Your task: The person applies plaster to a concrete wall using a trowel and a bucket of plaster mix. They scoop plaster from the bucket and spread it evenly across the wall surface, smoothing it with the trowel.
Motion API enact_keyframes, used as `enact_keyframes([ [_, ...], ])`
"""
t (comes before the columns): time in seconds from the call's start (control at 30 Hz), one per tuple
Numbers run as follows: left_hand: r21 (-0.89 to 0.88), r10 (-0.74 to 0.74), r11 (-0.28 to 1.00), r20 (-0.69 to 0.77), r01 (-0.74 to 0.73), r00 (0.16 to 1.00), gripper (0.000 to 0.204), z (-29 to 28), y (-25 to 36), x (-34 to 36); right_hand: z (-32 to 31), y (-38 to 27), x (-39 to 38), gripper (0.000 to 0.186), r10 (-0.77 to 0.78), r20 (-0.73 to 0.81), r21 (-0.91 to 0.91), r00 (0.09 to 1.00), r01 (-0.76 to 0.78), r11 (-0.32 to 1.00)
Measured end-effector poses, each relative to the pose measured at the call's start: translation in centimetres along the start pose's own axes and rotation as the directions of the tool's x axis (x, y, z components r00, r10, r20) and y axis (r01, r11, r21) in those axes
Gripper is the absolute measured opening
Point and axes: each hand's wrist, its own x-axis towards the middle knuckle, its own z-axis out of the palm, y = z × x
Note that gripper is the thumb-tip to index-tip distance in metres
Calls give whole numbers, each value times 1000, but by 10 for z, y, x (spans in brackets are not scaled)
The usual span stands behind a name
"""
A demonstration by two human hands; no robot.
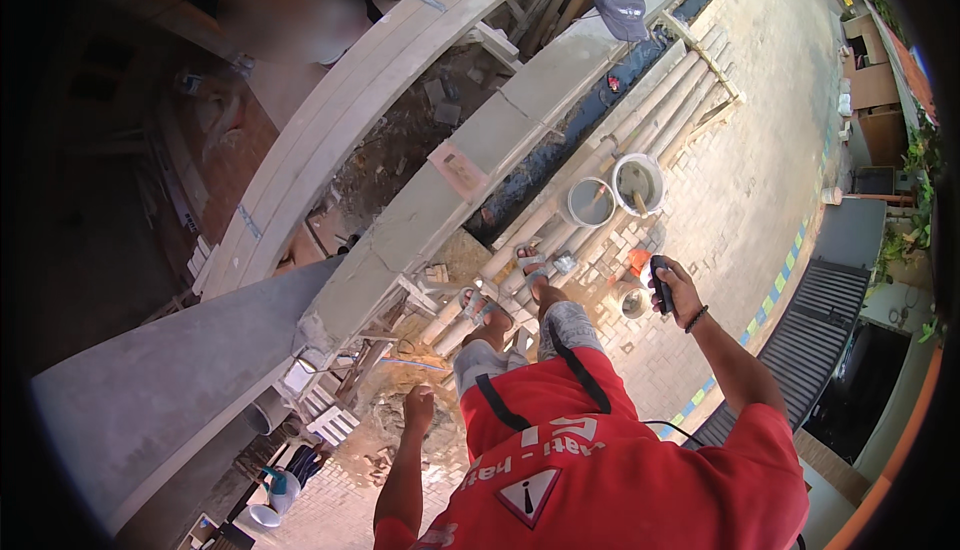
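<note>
The right hand [684,293] holds a black device [660,284], its long axis running forward from the body; the left hand [419,408] has fingers too indistinct to judge.

Elongated black device [659,286]; gripped in right hand [684,295]; long side near-vertical in view

You wear a loose red fabric T-shirt [650,480] with short sleeves, its front printed with large and small white lettering [572,434] and 1 white triangular warning sign [516,495] with a dark mark at its centre. 2 flat black straps [502,404] lie over the shirt's lower part, above pale grey mottled shorts [573,327]. On your feet are 2 open sandals [533,267] with greyish-blue straps. 1 black beaded bracelet [696,320] circles the wrist of your right hand [684,291]. 1 thin black cable [674,426] curves out beside the shirt's right edge.
</note>
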Motion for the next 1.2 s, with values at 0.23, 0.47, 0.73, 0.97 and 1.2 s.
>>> enact_keyframes([
  [0.23,-459,-305,814,187,357,934,20,26,-56,-4,30,58,-50,34,137,98,92,986,-146,985],
  [0.47,-605,-223,750,148,267,963,24,17,-44,25,43,72,-77,34,180,115,108,977,-193,975],
  [0.73,-561,-144,805,134,195,980,24,0,-39,44,40,60,-96,33,168,131,188,977,-191,963],
  [0.97,-541,-119,820,156,186,980,23,8,-50,55,26,68,-115,37,134,88,280,987,-154,948],
  [1.2,-522,-58,850,46,73,997,18,18,-53,73,15,65,-114,40,149,53,267,988,-157,951],
])
